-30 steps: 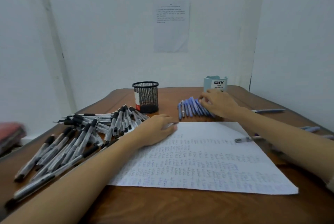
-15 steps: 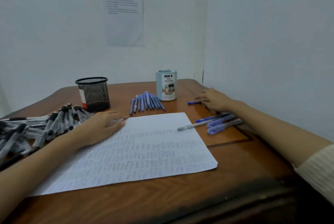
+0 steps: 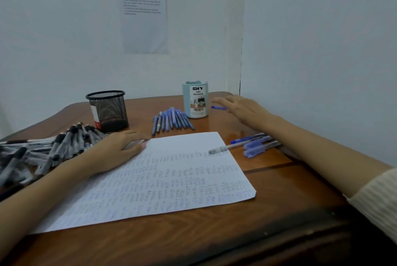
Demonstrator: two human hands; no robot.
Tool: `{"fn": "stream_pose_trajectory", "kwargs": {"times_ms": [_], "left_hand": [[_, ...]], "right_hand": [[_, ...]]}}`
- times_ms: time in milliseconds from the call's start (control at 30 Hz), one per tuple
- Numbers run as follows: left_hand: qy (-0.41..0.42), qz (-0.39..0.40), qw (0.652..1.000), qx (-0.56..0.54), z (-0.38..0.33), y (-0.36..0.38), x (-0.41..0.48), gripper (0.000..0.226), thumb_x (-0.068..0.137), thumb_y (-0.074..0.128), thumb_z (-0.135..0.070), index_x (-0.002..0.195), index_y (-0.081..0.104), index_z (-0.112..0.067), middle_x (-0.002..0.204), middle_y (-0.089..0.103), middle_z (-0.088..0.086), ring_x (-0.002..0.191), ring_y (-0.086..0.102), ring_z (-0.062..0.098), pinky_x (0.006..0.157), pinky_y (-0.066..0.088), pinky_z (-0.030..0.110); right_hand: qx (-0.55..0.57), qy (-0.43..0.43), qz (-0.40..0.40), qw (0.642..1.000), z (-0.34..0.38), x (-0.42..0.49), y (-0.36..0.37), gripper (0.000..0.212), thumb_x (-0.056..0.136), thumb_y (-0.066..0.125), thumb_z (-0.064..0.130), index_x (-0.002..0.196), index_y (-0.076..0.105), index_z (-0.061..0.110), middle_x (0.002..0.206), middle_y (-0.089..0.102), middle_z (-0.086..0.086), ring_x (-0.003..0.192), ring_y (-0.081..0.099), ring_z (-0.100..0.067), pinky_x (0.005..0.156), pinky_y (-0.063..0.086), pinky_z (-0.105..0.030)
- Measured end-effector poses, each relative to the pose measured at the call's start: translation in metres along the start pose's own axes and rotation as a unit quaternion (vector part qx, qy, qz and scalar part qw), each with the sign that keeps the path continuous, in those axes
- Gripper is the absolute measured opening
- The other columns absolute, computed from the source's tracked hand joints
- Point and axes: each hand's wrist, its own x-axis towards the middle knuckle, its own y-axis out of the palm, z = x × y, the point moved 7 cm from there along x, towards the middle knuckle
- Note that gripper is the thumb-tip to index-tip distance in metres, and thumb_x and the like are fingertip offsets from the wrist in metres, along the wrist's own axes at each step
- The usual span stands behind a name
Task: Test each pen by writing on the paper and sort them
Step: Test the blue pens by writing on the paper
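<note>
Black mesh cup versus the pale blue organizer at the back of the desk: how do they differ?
The black mesh cup is see-through wire; the pale blue organizer has solid walls with a printed DIY label. The mesh cup stands left, beside the heap of black-capped pens; the organizer stands right, just behind the row of blue pens. Both stand upright with no pens showing above their rims.
</note>
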Motion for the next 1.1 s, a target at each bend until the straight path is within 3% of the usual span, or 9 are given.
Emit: {"fn": "stream_pose_trajectory", "kwargs": {"times_ms": [67,167,233,367,500,767,867,967,1100], "left_hand": [[-0.001,0.004,1.0,0.005,0.0,0.0,0.001,0.053,0.093,0.034,-0.052,0.135,0.047,-0.022,0.137,0.048,-0.003,0.121,0.045,0.01,0.099,0.031,0.021],[-0.004,0.008,1.0,0.011,-0.002,-0.002,0.0,0.042,0.097,0.038,-0.035,0.136,0.046,-0.021,0.138,0.047,-0.003,0.123,0.044,0.011,0.101,0.031,0.021],[-0.007,0.01,1.0,0.012,-0.005,-0.003,-0.001,0.041,0.098,0.038,-0.033,0.136,0.045,-0.02,0.137,0.047,-0.003,0.121,0.044,0.011,0.098,0.03,0.019],[-0.019,0.021,0.999,0.019,-0.005,-0.003,-0.005,0.041,0.099,0.038,-0.032,0.136,0.045,-0.018,0.137,0.047,0.001,0.12,0.046,0.015,0.1,0.035,0.025],[-0.035,0.035,0.999,0.021,-0.004,-0.002,-0.005,0.041,0.099,0.038,-0.031,0.136,0.046,-0.015,0.136,0.048,0.004,0.118,0.047,0.018,0.094,0.035,0.024],[-0.041,0.036,0.998,0.016,-0.004,-0.001,-0.005,0.041,0.099,0.039,-0.03,0.135,0.048,-0.014,0.134,0.05,0.006,0.117,0.049,0.02,0.099,0.038,0.033],[-0.039,0.034,0.999,0.015,-0.004,0.0,-0.004,0.041,0.099,0.04,-0.03,0.136,0.047,-0.015,0.135,0.049,0.005,0.119,0.048,0.019,0.101,0.037,0.032],[-0.035,0.038,0.999,0.015,-0.006,0.0,-0.004,0.04,0.099,0.039,-0.03,0.137,0.046,-0.016,0.137,0.048,0.004,0.12,0.047,0.018,0.101,0.036,0.028],[-0.033,0.038,0.999,0.015,-0.006,-0.001,-0.004,0.04,0.1,0.038,-0.03,0.136,0.046,-0.016,0.137,0.048,0.005,0.12,0.047,0.018,0.1,0.033,0.026]], "right_hand": [[0.006,0.001,-0.011,1.0,0.007,0.004,-0.007,0.065,0.094,0.04,-0.005,0.149,0.022,0.023,0.13,0.05,-0.017,0.106,0.053,-0.026,0.083,0.043,-0.029],[0.023,0.017,-0.033,0.999,0.018,0.011,-0.02,0.061,0.095,0.043,0.001,0.149,0.023,0.022,0.114,0.052,-0.017,0.083,0.044,-0.018,0.067,0.033,-0.026],[0.062,0.006,-0.054,0.997,0.032,0.013,-0.032,0.06,0.091,0.053,0.003,0.145,0.032,0.019,0.112,0.052,-0.018,0.087,0.047,-0.021,0.067,0.033,-0.026],[0.111,-0.055,-0.101,0.987,0.074,0.014,-0.05,0.073,0.082,0.059,-0.01,0.143,0.035,0.021,0.12,0.055,-0.02,0.101,0.058,-0.036,0.076,0.054,-0.039],[0.107,-0.125,-0.146,0.975,0.114,0.022,-0.061,0.082,0.064,0.062,-0.028,0.136,0.048,0.01,0.085,0.06,-0.02,0.06,0.051,-0.025,0.05,0.041,-0.027],[0.132,-0.197,-0.183,0.954,0.158,0.003,-0.07,0.077,0.049,0.071,-0.029,0.116,0.058,0.008,0.093,0.068,-0.015,0.076,0.067,-0.028,0.063,0.052,-0.029],[0.138,-0.221,-0.181,0.948,0.161,0.001,-0.074,0.067,0.066,0.07,-0.017,0.122,0.049,0.015,0.091,0.068,-0.009,0.07,0.065,-0.023,0.053,0.054,-0.031],[0.263,-0.133,-0.184,0.938,0.144,0.009,-0.089,0.057,0.079,0.072,0.013,0.13,0.048,0.016,0.084,0.064,0.004,0.067,0.061,-0.017,0.057,0.05,-0.026],[0.373,-0.051,-0.211,0.902,0.123,0.013,-0.098,0.019,0.072,0.077,0.028,0.08,0.068,0.014,0.064,0.053,0.015,0.054,0.049,-0.003,0.054,0.043,-0.014]]}}
